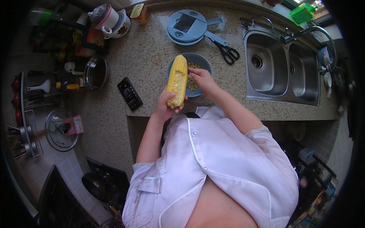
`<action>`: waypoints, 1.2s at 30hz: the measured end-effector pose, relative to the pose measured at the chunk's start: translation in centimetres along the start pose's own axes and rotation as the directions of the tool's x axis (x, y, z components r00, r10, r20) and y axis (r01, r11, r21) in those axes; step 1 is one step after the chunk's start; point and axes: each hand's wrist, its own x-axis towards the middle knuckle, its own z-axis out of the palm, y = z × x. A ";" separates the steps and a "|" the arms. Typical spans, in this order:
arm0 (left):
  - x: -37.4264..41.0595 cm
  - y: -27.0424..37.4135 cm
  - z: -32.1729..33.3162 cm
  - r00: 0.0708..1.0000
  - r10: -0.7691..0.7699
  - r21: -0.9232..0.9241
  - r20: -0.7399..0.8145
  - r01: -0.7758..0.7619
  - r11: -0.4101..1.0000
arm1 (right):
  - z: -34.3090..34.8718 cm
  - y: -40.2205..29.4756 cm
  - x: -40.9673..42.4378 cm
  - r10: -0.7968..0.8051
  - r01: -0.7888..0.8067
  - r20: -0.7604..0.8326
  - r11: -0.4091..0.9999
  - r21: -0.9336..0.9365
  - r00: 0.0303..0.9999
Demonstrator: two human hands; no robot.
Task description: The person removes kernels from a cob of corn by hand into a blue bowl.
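An ear of yellow corn point(177, 82), with some rows of kernels stripped from one side, is held by its lower end in my left hand point(166, 105). My right hand point(203, 81) is at the cob's right side, thumb and forefinger pinched together; whether a kernel is between them cannot be told. Beneath both lies a blue-grey bowl point(210, 66) with loose corn kernels point(193, 85) in it. The cob hides the bowl's left part.
Behind the bowl stand a light-blue slicer-colander set point(186, 27) and black-handled scissors point(229, 54). A phone point(129, 94) and a rubber band point(155, 59) lie to the left, near a glass bowl point(96, 73). A double steel sink point(268, 65) is at the right.
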 end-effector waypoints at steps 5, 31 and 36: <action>-1.2 2.6 -1.1 0.995 -0.089 0.069 0.032 0.087 0.994 | -0.5 1.5 0.7 -0.262 0.236 -0.062 0.932 -0.276 0.963; 3.7 9.5 -3.1 0.921 -0.371 0.257 0.114 0.334 0.907 | -1.2 -6.3 -1.2 0.069 0.254 0.509 0.804 -0.538 0.858; 3.1 5.8 -1.7 0.996 -0.075 0.251 -0.043 0.084 0.964 | -1.2 -3.7 -0.7 0.118 -0.113 0.268 0.993 -0.037 0.956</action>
